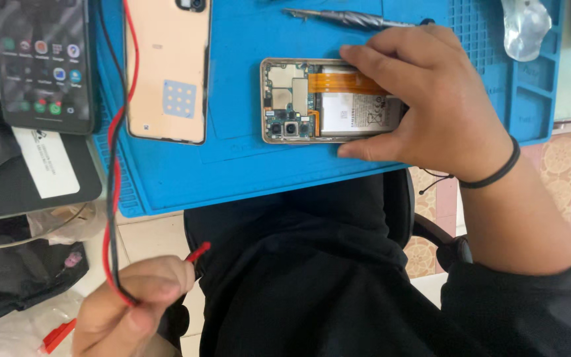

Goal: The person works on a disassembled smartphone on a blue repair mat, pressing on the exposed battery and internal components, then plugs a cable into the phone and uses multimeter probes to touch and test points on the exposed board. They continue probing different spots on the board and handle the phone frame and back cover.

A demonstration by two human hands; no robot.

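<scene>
Head view: a blue work mat [246, 165] is spread across the upper half, seemingly to keep parts from sliding. At twelve o'clock an opened phone [328, 100] is laid flat on it, back removed, so that its grey battery, orange flex strip and camera modules are exposed. It is steadied by the right hand [431, 99], which is cupped over its three o'clock end, thumb pressed along the lower edge and fingers curled over the upper edge. At eleven o'clock the detached peach back cover [168, 66] is laid inner side up, a pale blue square pad being seen at its middle. At ten o'clock a second phone [41, 63] with a lit screen is rested on a dark case bearing a white rectangular label [46, 162]. At seven o'clock the left hand [130, 307] is closed around a red-and-black wire pair [115, 152], a red tip protruding. At one o'clock a metal tool [348, 18] is left lying.
</scene>
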